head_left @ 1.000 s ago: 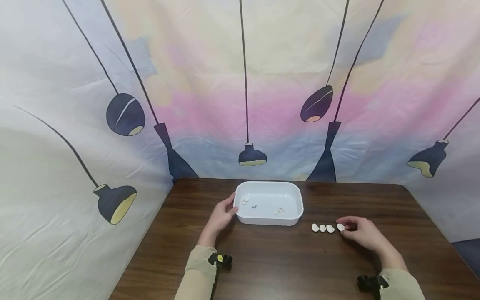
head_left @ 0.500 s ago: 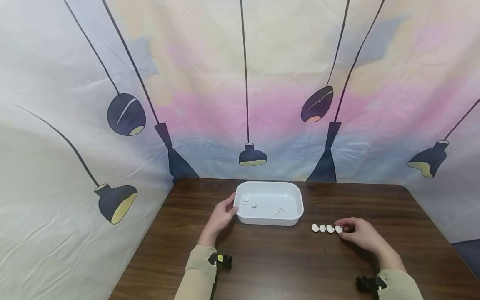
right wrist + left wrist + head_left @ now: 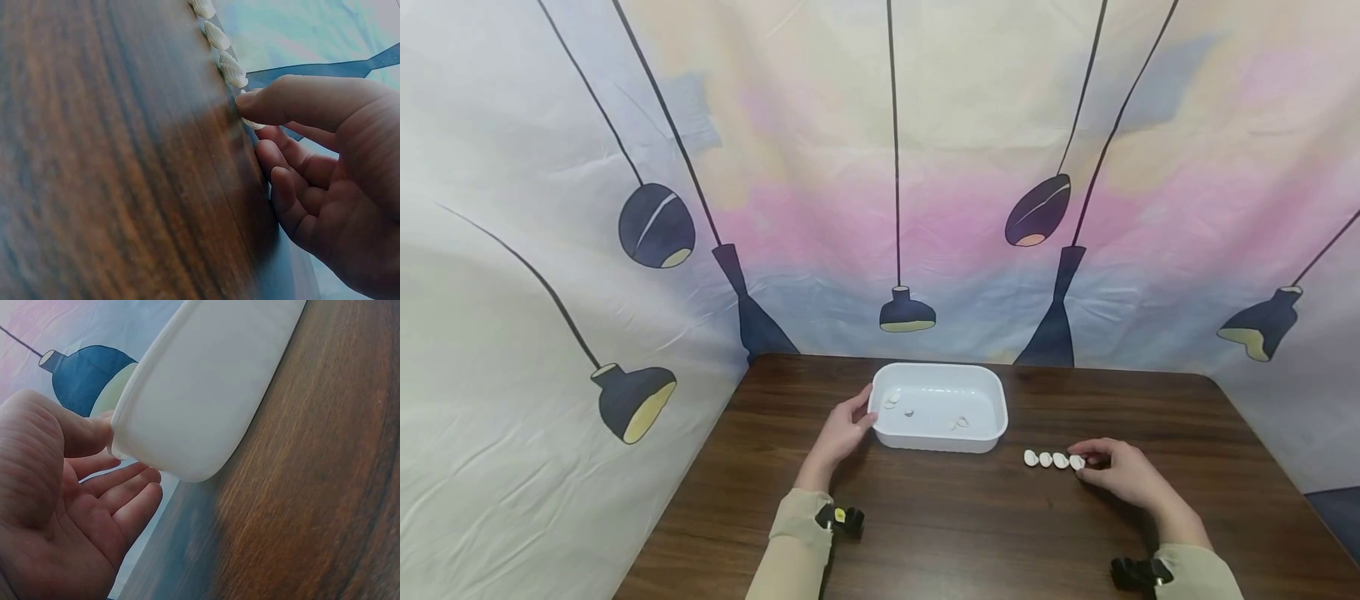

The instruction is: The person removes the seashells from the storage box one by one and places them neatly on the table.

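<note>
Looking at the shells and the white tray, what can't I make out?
- Head view: the pieces in the white tray are too small to identify surely.
- Left wrist view: the tray's inside, hidden behind its wall.
- Right wrist view: much of the row's end shell, covered by the right hand.

The left hand (image 3: pixel 72 500) grips a white tray (image 3: pixel 200 387) on a wooden table (image 3: pixel 300 487).

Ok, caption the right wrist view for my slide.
Right hand pinching a seashell beside three others on a wooden table.
</note>
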A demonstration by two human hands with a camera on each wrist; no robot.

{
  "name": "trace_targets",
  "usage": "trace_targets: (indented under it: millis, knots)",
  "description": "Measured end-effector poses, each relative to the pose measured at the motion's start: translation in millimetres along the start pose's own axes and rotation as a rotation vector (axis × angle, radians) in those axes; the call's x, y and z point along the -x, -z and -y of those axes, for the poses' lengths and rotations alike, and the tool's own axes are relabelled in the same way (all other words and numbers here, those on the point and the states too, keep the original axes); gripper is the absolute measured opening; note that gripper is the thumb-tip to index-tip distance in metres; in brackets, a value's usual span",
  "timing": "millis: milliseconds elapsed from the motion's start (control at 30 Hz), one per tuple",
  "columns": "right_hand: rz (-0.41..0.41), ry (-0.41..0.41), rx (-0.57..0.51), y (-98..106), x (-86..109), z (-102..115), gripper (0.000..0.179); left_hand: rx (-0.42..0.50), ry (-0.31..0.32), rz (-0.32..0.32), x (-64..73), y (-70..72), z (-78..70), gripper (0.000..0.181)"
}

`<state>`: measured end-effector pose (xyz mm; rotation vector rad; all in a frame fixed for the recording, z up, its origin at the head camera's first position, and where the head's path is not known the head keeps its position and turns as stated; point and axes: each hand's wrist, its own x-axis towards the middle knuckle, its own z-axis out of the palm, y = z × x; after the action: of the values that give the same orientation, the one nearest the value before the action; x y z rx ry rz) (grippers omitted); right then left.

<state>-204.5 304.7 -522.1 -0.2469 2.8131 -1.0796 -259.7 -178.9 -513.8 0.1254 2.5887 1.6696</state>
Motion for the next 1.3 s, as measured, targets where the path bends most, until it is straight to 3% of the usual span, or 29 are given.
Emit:
trace_targets:
  millis: [1300]
  knots:
    - [-0.005, -0.005, 0.012, -0.7, -0.4, 2.0, 0.030, 0.006, 0.001, -0.003, 1.6, -0.2, -2.0, 0.058]
